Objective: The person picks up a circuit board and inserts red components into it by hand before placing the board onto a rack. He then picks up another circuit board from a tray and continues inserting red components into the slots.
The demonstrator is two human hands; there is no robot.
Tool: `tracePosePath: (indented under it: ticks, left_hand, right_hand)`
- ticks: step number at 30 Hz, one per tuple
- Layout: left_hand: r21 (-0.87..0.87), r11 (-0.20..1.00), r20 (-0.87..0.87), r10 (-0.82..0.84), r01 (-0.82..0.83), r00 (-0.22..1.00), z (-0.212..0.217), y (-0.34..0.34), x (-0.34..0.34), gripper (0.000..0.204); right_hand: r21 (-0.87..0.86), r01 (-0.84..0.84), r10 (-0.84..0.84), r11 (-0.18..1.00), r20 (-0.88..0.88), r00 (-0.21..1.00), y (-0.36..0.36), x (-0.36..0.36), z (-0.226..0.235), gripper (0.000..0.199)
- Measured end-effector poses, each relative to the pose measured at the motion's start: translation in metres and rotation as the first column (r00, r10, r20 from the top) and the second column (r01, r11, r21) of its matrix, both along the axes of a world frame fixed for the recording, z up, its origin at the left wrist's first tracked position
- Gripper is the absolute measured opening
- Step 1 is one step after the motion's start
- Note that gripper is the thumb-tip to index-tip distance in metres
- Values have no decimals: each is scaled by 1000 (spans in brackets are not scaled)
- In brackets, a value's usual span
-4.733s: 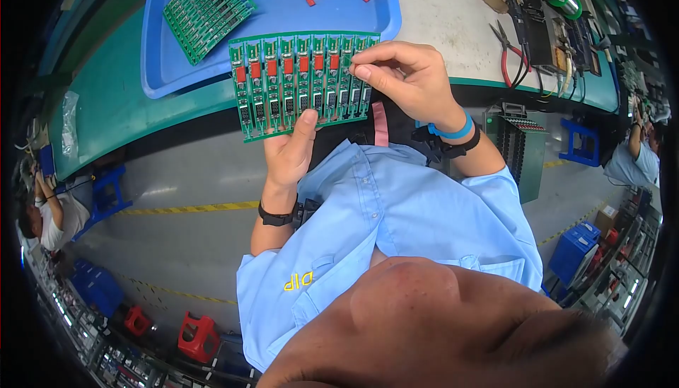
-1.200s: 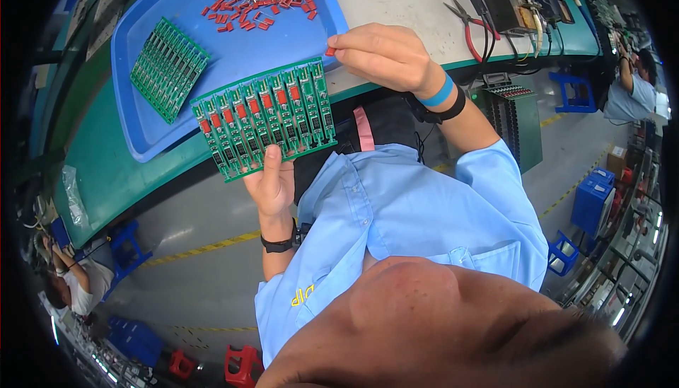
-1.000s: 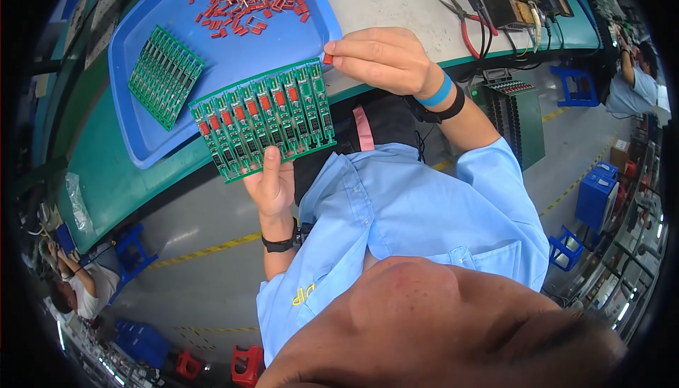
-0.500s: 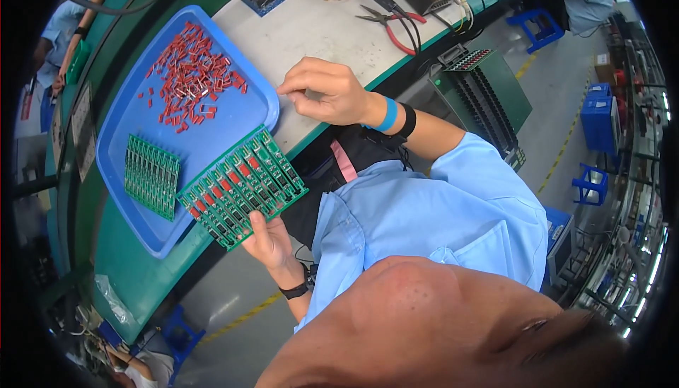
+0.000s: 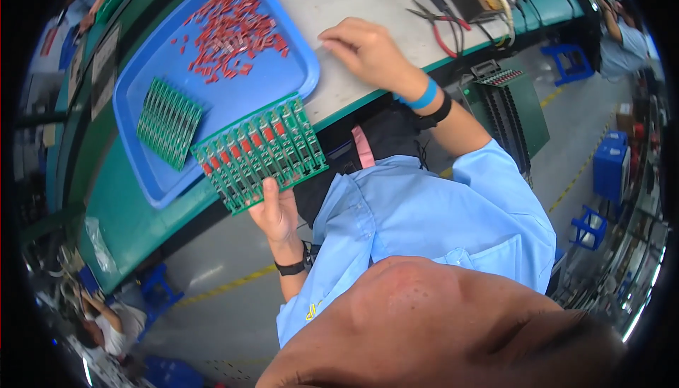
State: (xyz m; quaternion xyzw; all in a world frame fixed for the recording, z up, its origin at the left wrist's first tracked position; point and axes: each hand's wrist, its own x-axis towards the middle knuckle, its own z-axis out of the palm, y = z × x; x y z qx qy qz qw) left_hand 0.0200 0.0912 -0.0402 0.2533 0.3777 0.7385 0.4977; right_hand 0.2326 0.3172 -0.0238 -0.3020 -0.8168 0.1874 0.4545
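My left hand (image 5: 277, 212) grips the near edge of a green circuit board panel (image 5: 260, 152) with red components set in its upper row. The panel is held over the bench edge, overlapping the corner of a blue tray (image 5: 148, 108). In the tray lie a heap of loose red components (image 5: 230, 31) and a second green board panel (image 5: 168, 123). My right hand (image 5: 361, 48), with a blue wristband, hovers over the pale bench top right of the tray, fingers curled toward each other; whether they pinch a component is too small to tell.
Red-handled pliers (image 5: 440, 24) and cables lie on the bench to the right. A green rack (image 5: 513, 105) stands under the bench by my right side. Blue stools (image 5: 566, 62) and other people (image 5: 626, 31) are around the edges.
My right hand has left the panel's top edge and moved away to the right over the bench. My view has swung, so the tray and panel now sit further left.
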Motion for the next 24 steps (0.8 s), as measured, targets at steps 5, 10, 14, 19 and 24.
tracePosePath:
  ticks: [5,10,14,19,24]
  left_hand:
    - [33,999,61,9,-11,998,-2,-3,3,51]
    - [60,998,96,0,-6,995,-9,0,2,52]
    - [55,998,108,6,-12,994,-7,0,2,53]
    - [85,996,132,-21,10,991,-15,-2,3,53]
    - [96,995,139,-20,6,990,-19,-2,1,53]
  right_hand:
    - [58,38,-45,998,128,991,8,7,24,14]
    - [85,-87,54,993,333,942,9,-9,52,14]
    - [181,-147,61,972,411,910,15,-26,61,12]
    - [219,-153,-34,964,668,744,23,-57,45,10]
    - [247,-143,-110,959,784,611,37,-59,31,9]
